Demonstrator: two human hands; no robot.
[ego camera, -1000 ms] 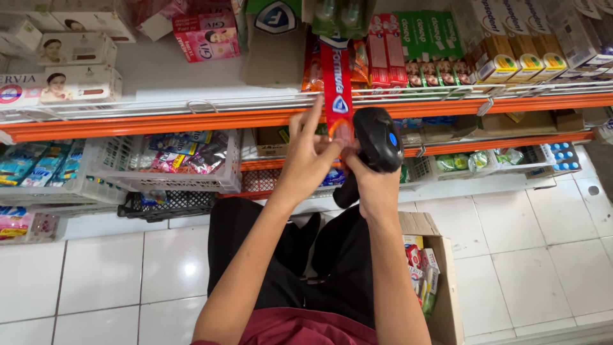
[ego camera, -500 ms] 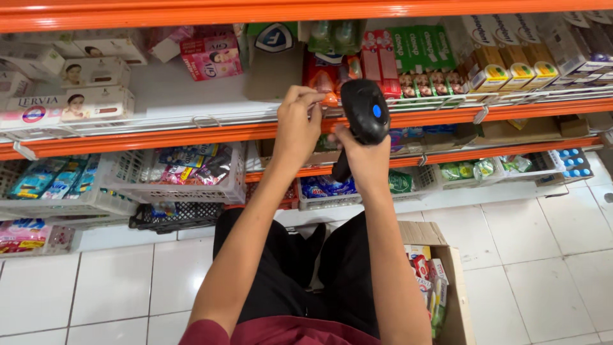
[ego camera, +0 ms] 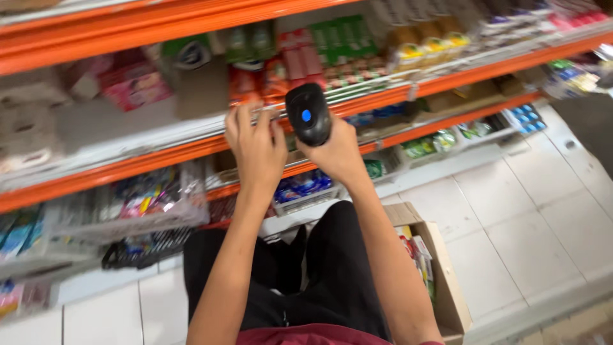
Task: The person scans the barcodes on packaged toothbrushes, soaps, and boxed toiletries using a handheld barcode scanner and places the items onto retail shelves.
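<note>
Two hands are raised at the orange shelf edge (ego camera: 447, 76): one black scanner (ego camera: 308, 115) with a blue dot is gripped in the right hand (ego camera: 335, 150), while the left hand (ego camera: 255, 144) is spread open against red packets (ego camera: 246, 83). One open cardboard box (ego camera: 440, 275) is seen on the floor tiles, right of the knees.

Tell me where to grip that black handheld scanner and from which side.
By its handle, from below: the right hand already wraps it there, under the black scanner, whose bulky rounded head with the blue button sticks up above the fist. That likely leaves the head free to aim.
</note>
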